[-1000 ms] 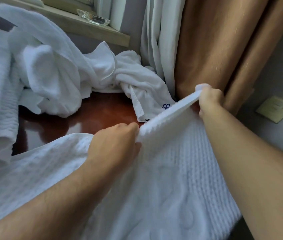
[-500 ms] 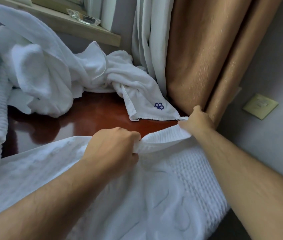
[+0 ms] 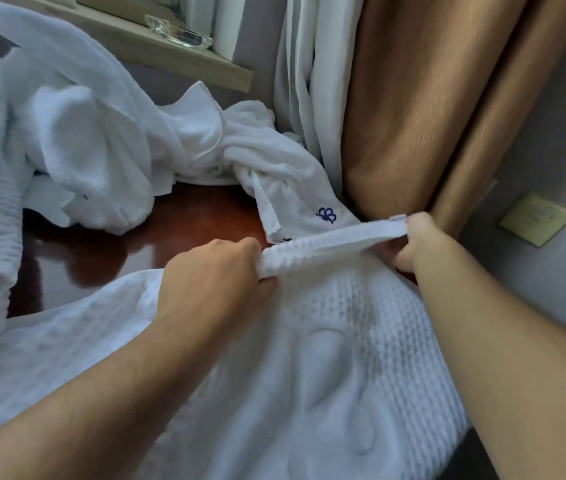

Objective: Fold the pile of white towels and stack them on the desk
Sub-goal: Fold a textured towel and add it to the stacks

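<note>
While the left hand (image 3: 219,282) and right hand (image 3: 420,244) each grip its top hem, stretched taut between them, the white waffle-weave towel (image 3: 343,358) drapes over the near bench (image 3: 188,226) edge. A crumpled white pile (image 3: 101,140) lies behind on the bench.

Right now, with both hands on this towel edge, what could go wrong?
1. The pile crowds the desk; laying the towel flat may catch the logo towel and wrinkle the fold.
2. The right hand is close to the curtain, so the corner could snag in it.
3. The left hand grips only the edge; much of the towel seems to hang off the desk front, so a slip might let it slide down.
</note>
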The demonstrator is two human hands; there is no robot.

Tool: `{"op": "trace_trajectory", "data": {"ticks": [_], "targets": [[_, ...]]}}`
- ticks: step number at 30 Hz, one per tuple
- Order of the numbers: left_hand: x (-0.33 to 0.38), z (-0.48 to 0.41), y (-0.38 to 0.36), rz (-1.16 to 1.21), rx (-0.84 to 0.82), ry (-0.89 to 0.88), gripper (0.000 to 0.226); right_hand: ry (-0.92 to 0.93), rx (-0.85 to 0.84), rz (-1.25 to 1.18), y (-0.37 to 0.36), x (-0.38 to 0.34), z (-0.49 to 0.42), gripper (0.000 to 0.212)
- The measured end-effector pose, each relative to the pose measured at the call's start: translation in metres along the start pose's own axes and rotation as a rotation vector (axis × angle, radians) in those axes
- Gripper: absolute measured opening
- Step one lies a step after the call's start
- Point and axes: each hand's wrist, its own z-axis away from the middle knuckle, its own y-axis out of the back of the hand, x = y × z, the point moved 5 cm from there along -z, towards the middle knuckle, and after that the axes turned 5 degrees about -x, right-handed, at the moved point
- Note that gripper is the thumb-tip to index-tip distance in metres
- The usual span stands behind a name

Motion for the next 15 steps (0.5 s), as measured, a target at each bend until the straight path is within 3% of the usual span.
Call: {"op": "trace_trajectory", "data": {"ticks": [2,4,7,10,12,15], "targets": [[-0.005,0.002,-0.008,-0.026,-0.049,0.038,0.035,-0.105,0.076,0.181,0.012,0.02,0.0,0.037],[-0.005,0.003,-0.009,-0.008,-0.055,0.036,0.038,-0.073,0.121,0.493,0.021,0.024,0.002,0.027],[0.001,0.003,-0.009,0.01,-0.052,-0.023,0.039,0.267,0.135,1.16,0.022,0.01,0.003,0.034],[0.009,0.005,-0.007,0.03,-0.051,-0.07,0.038,0.428,0.169,1.461,0.007,-0.008,0.011,0.034],[0.01,0.005,-0.004,0.046,-0.043,-0.079,0.036,0.321,0.189,1.448,0.002,-0.016,0.012,0.035],[0.009,0.005,-0.003,0.059,-0.042,-0.079,0.036,0.066,0.111,0.918,0.001,-0.017,0.008,0.023]]}}
